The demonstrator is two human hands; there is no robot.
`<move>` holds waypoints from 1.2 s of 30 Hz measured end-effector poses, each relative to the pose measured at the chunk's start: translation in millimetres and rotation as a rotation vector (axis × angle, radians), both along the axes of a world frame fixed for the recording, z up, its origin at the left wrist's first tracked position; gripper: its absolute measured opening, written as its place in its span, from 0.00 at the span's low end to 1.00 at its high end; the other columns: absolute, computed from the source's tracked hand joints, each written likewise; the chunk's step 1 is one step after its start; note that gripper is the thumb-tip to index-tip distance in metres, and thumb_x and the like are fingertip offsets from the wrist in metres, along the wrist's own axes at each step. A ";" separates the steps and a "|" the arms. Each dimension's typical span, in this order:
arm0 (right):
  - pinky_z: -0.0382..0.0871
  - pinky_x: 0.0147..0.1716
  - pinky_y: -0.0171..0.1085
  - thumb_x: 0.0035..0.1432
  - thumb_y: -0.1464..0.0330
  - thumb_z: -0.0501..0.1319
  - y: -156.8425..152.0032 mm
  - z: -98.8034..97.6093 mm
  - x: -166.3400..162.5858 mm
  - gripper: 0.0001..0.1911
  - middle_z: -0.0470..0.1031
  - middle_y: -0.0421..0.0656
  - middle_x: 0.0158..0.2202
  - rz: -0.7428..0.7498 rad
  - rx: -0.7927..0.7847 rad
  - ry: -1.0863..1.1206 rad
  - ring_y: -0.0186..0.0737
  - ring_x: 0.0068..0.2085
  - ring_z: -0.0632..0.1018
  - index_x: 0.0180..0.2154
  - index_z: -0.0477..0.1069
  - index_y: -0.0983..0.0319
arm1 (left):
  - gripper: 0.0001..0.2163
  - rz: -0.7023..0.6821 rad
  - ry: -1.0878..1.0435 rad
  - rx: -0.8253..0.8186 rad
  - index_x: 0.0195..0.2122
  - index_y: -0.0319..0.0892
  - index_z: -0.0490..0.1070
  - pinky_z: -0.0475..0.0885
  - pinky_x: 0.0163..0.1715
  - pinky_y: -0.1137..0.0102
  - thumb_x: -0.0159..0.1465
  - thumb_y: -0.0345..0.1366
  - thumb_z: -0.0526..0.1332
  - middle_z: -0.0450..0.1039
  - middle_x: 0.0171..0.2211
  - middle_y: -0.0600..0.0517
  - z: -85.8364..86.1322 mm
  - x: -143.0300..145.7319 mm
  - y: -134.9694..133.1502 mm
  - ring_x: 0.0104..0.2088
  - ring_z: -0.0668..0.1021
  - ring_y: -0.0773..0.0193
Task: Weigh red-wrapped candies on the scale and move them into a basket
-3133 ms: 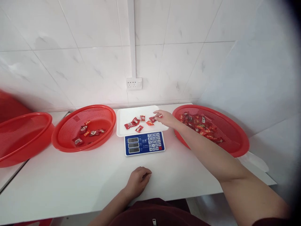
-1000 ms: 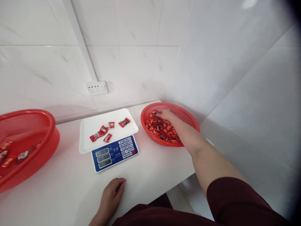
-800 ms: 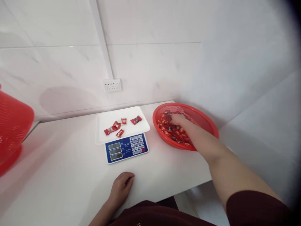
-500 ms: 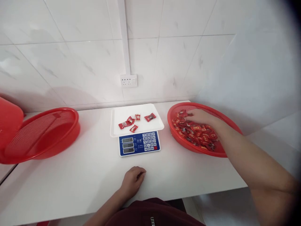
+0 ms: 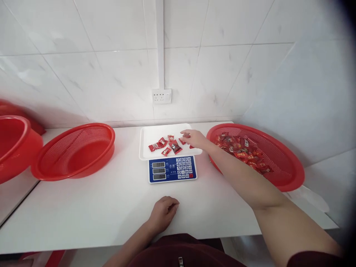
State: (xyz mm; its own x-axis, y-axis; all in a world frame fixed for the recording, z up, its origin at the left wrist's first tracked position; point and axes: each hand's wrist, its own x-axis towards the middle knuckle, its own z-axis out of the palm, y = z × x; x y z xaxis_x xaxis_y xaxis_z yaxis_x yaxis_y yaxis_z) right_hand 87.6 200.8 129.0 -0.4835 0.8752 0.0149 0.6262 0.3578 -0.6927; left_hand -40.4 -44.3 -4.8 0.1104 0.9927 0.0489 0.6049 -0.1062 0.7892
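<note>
My right hand (image 5: 195,138) reaches over the right side of the white weighing tray (image 5: 145,148) of a blue-faced digital scale (image 5: 172,169). Its fingers are pinched on a red wrapped candy (image 5: 183,141) just above the tray. Several red candies (image 5: 166,145) lie on the tray to the left of the hand. Curled into a loose fist with nothing in it, my left hand (image 5: 164,213) rests on the white table (image 5: 91,211) near the front edge. The red mesh basket (image 5: 289,178) to the right of the scale holds a heap of wrapped candies (image 5: 242,150).
An empty-looking red mesh basket (image 5: 72,152) sits to the left of the scale, and another red basket (image 5: 13,149) is at the far left edge. Behind the scale is a white tiled wall with a socket (image 5: 161,96). The table ends just past the right basket.
My right hand has come out of the right basket and moved left over the scale tray. One more candy lies on the tray. My left hand has stayed put.
</note>
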 end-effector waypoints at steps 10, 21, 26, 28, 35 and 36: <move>0.70 0.23 0.36 0.55 0.57 0.53 -100.5 -30.1 52.1 0.14 0.68 0.37 0.19 -0.199 -0.078 0.238 0.35 0.21 0.72 0.32 0.69 0.59 | 0.11 -0.008 -0.336 -0.218 0.41 0.43 0.70 0.70 0.37 0.68 0.61 0.39 0.55 0.74 0.37 0.50 15.5 -0.2 4.7 0.36 0.75 0.63; 0.68 0.37 0.37 0.61 0.60 0.48 -186.0 -108.8 27.1 0.15 0.72 0.44 0.37 -0.213 -0.160 0.562 0.37 0.35 0.73 0.41 0.67 0.60 | 0.12 -0.030 -0.797 -0.351 0.37 0.40 0.68 0.71 0.37 0.66 0.58 0.42 0.60 0.71 0.36 0.49 33.1 24.2 30.0 0.34 0.74 0.64; 0.67 0.35 0.35 0.54 0.67 0.58 -184.6 -102.9 35.4 0.09 0.73 0.42 0.35 -0.124 -0.184 0.442 0.37 0.35 0.73 0.39 0.70 0.61 | 0.12 0.080 -0.708 -0.331 0.38 0.41 0.70 0.69 0.39 0.67 0.57 0.42 0.60 0.73 0.36 0.49 34.6 11.0 27.9 0.37 0.74 0.61; 0.66 0.33 0.34 0.52 0.68 0.60 -185.7 -101.9 35.5 0.06 0.73 0.40 0.31 -0.156 -0.214 0.439 0.36 0.32 0.73 0.34 0.71 0.61 | 0.12 0.098 -0.673 -0.334 0.37 0.41 0.71 0.69 0.39 0.67 0.57 0.43 0.61 0.73 0.35 0.49 34.6 9.7 25.9 0.38 0.74 0.60; 0.64 0.29 0.33 0.49 0.66 0.63 -188.4 -101.4 40.8 0.05 0.72 0.39 0.27 -0.222 -0.267 0.565 0.34 0.29 0.71 0.27 0.71 0.62 | 0.14 0.121 -0.641 -0.378 0.38 0.41 0.72 0.68 0.35 0.68 0.56 0.44 0.61 0.74 0.37 0.48 34.8 16.0 26.7 0.36 0.73 0.60; 0.65 0.30 0.33 0.49 0.66 0.63 -188.2 -102.7 42.5 0.06 0.72 0.39 0.27 -0.216 -0.284 0.592 0.34 0.29 0.71 0.28 0.71 0.62 | 0.14 0.120 -0.642 -0.362 0.37 0.41 0.73 0.68 0.34 0.68 0.56 0.44 0.61 0.74 0.35 0.48 35.5 16.9 27.3 0.35 0.73 0.60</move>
State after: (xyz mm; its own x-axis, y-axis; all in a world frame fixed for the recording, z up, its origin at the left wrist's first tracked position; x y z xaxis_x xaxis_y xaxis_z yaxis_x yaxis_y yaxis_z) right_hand 130.2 12.5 26.3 -0.2789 0.9601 -0.0213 0.1504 0.0218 -0.9884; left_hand -23.5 -17.1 30.7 0.0597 0.9624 -0.2649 0.0042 0.2651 0.9642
